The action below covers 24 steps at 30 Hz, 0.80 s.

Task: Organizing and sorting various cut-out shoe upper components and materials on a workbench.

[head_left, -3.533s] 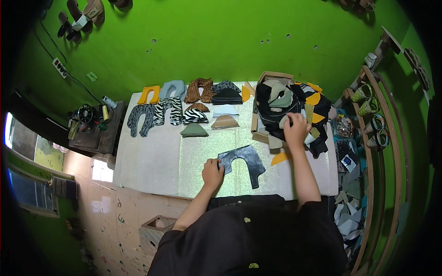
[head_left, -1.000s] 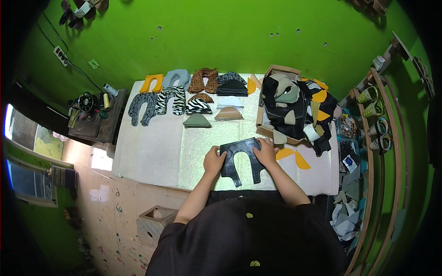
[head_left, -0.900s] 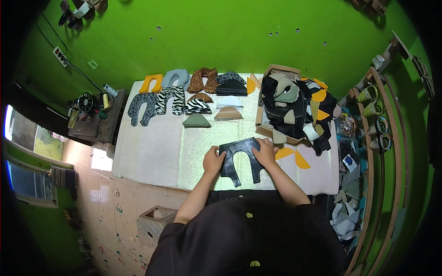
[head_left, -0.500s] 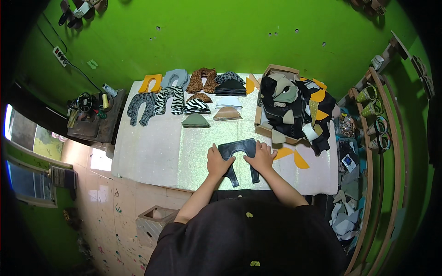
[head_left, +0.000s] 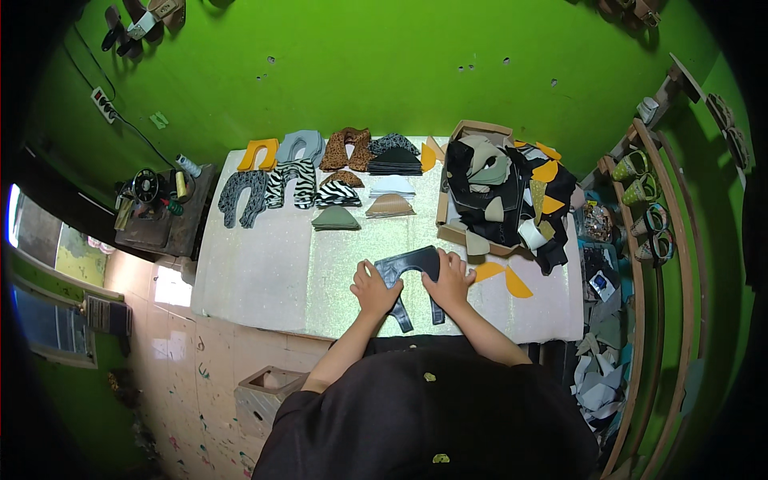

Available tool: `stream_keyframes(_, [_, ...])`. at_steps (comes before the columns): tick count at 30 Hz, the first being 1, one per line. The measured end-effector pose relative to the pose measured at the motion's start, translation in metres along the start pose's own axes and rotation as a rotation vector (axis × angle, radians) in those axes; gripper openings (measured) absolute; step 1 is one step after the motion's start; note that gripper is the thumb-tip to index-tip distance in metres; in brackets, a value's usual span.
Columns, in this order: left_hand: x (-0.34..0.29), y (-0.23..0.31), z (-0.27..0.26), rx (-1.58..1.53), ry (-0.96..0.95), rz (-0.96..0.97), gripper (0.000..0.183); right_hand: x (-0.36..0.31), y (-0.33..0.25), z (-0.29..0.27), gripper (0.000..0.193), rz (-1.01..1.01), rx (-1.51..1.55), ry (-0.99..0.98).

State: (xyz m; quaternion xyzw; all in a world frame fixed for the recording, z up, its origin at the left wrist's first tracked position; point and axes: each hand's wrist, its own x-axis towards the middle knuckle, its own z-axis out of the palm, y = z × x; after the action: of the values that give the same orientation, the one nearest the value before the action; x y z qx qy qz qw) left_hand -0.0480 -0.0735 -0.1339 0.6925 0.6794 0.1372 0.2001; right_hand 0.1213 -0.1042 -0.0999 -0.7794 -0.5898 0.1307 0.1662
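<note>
A stack of black U-shaped pieces (head_left: 408, 261), smooth like leather, lies on the table near me with its two legs pointing toward my body. My left hand (head_left: 374, 290) grips its left side, the thumb at the inner curve and the fingers along the outer edge. On the opposite side my right hand (head_left: 450, 283) holds the stack the same way, fingers over the outer edge. The palms hide parts of both legs. Two yellow half-round pieces (head_left: 518, 282) lie just right of my right hand.
Sorted stacks fill the table's back left: zebra-print U-shapes (head_left: 291, 182), leopard-print U-shapes (head_left: 346, 150), green half-rounds (head_left: 336, 218). A cardboard box (head_left: 477, 242) heaped with scraps stands back right. A sewing machine (head_left: 147, 182) is at far left; a wooden rack with sandals (head_left: 642, 189) at right.
The fingers of my left hand have shifted slightly along the black stack's outer edge. The whole view has tilted a little; both hands stay on the stack.
</note>
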Motion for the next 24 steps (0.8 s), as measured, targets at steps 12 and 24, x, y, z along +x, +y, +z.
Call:
stream_keyframes(12, [0.002,0.018,-0.026,-0.044,0.091,0.026,0.087,0.083,0.057,-0.109,0.04,0.077,-0.145,0.47])
stream_keyframes(24, [0.003,0.022,-0.048,-0.244,0.217,0.078,0.057,0.117,0.076,-0.152,0.018,0.029,-0.006,0.701])
